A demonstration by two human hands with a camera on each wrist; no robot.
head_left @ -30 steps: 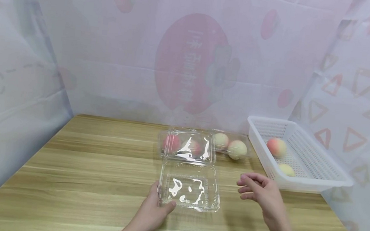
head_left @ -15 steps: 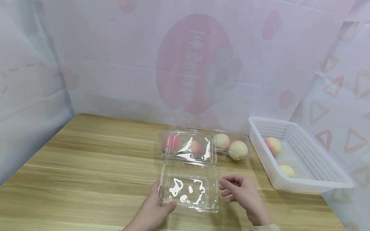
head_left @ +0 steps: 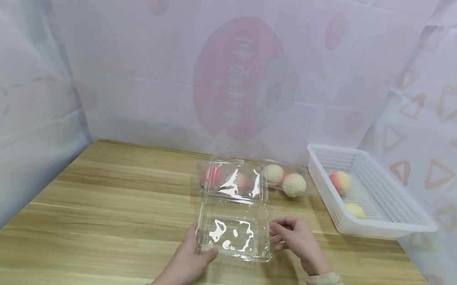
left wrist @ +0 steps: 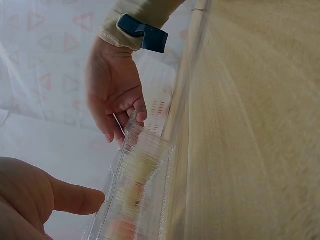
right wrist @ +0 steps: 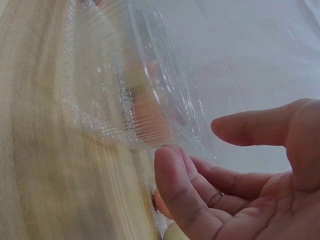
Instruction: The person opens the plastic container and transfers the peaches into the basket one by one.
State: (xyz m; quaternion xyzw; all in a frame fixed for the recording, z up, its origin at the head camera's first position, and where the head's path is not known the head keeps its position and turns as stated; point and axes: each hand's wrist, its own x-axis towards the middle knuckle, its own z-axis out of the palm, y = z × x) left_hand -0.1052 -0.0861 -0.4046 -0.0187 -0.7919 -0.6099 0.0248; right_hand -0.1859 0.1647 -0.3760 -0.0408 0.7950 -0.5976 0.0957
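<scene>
Nearest me, the left hand (head_left: 188,260) steadies the open clear clamshell box (head_left: 234,230) on the desk (head_left: 102,204), thumb on its corner. The right hand (head_left: 295,240) has moved in to its right edge, fingers loosely curled, barely touching. Beyond, packed peaches (head_left: 292,184) and basket (head_left: 386,217) wait.

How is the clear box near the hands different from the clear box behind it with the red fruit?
The near clear box lies open and holds no fruit; the far clear box is closed, with reddish fruit inside. The left hand holds the near box's corner and the right hand is at its right edge; no hand touches the far box. Both are transparent plastic containers on the wooden table.
</scene>
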